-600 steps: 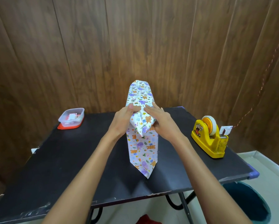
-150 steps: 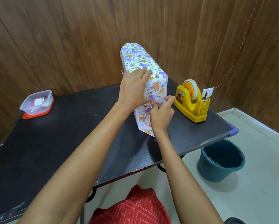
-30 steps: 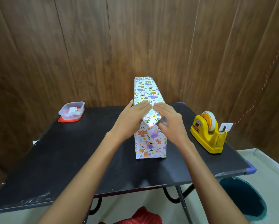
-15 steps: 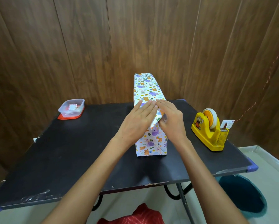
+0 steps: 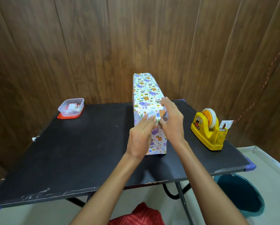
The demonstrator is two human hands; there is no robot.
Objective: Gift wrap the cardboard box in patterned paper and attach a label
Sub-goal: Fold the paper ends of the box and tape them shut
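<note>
The left hand [image 5: 140, 135] is sliding down from the top edge of the box, where it was lying flat half a second ago. Its straight, close-set fingers [image 5: 149, 120] are now pressing the tip of the folded-down top flap against the near end face. The right hand [image 5: 172, 120] is hardly shifting. Its fingers are lying nearly straight along the top right corner and its thumb is reaching in to the flap tip beside the left fingertips, pressing rather than pinching, as far as the view shows.

The long cardboard box wrapped in white paper printed with purple and orange animals [image 5: 146, 95] is standing on the black folding table [image 5: 79, 151], right of centre, with its short end facing the person. The paper is already covering the top and the near end. The bottom flap, open on the table twenty seconds ago, is now lying folded up against the end. The far end is hidden.

By my judgement the wrapping is nearly finished. This last flap is waiting for tape, and no label is showing on the box. The yellow tape dispenser with an orange-cored roll [image 5: 207, 132] is sitting well apart on the right, a tab of tape hanging at its cutter. The clear plastic tub on a red lid [image 5: 71, 107] is resting at the far left, and its contents are too small to make out.
</note>
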